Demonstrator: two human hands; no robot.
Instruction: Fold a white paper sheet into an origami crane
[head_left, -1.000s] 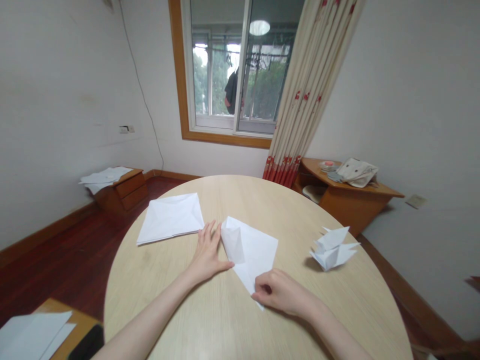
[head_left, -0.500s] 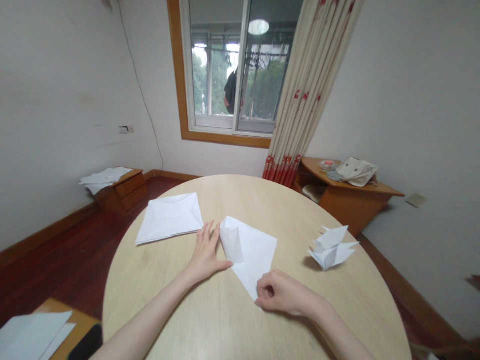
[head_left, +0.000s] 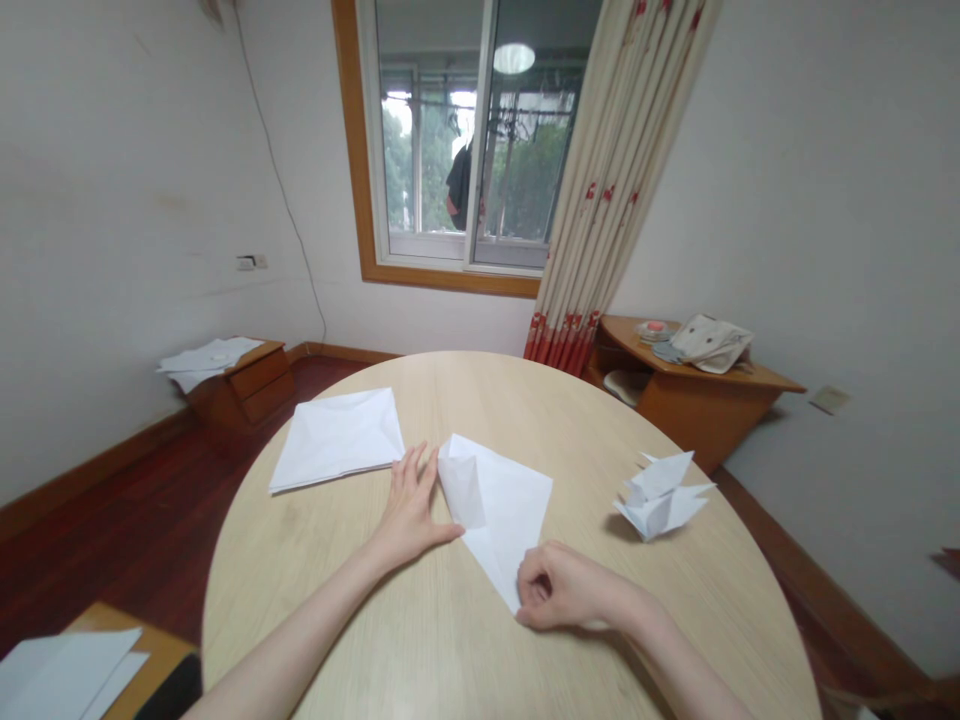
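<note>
At the low left, loose white papers [head_left: 64,670] were laid on a wooden stand [head_left: 161,635], and a black thing [head_left: 176,690] was seen just beside them. It was cut off by the edge of the view, so what it was could not be told.

A round table [head_left: 375,650] was covered partly by both arms. The right hand [head_left: 559,588] was curled up, with the thumb and first finger brought close in a ring. It was held at the near tip of a folded sheet [head_left: 510,510], but whether that tip was pinched or only pressed could not be made out. The left hand [head_left: 414,505] was spread out flat, with nothing gripped, and the sheet's left edge was touched by its thumb.

The sheet was laid flat in the middle of the table, between the hands. A small flap was folded over on its left side, and its near end was made into a point. To the right, well apart from the sheet, a pointy folded paper shape [head_left: 664,500] was set on the table. To the left, just past the fingers of the left hand, a stack of white paper [head_left: 341,432] was laid.

Past the table, more papers [head_left: 206,357] were spread on a little chest of drawers [head_left: 262,385] at the left. At the right, a pale bag [head_left: 714,342] was placed on a brown desk [head_left: 705,410]. A cream curtain [head_left: 600,220] with red bits was hung beside a window [head_left: 457,150].
</note>
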